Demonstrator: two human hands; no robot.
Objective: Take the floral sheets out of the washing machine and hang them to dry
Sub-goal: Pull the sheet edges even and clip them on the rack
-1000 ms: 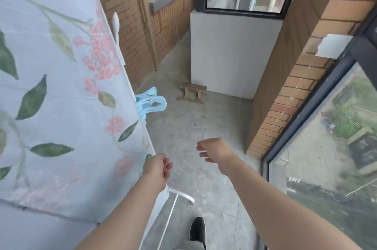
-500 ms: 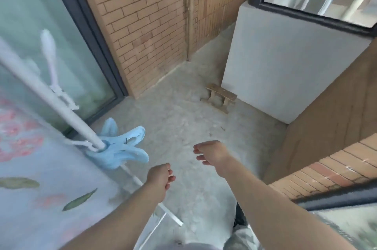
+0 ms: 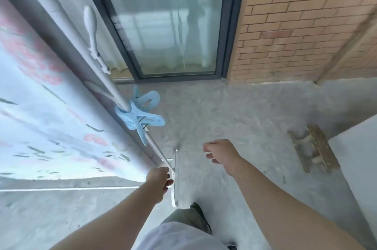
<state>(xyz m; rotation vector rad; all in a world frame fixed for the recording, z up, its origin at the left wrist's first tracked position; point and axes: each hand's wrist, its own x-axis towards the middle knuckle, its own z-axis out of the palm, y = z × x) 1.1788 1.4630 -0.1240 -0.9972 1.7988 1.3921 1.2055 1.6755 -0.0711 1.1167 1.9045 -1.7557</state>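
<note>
Draped over the white rail (image 3: 114,94) and spread out to its left: the floral sheet (image 3: 51,127), pale blue with blurred pink blooms and green leaves. Clamped on the rail, partway along it: two light blue clips (image 3: 142,116), touching each other. Higher up the rail, fixed to it: a white hook-like arm (image 3: 91,25). At the rail's near end: the left hand (image 3: 160,180), fingers curled round the rail where it meets a curved white end piece (image 3: 175,188). Right of that end, apart from the rail and in the air: the right hand (image 3: 221,154), loosely curled, holding nothing. Beyond the rail: a dark-framed glass door (image 3: 167,25), then a brick wall (image 3: 295,25). Well right of the rail, on the concrete floor (image 3: 224,111): a small wooden stool (image 3: 314,147). Below the rail's near end: a dark shoe (image 3: 201,215).
</note>
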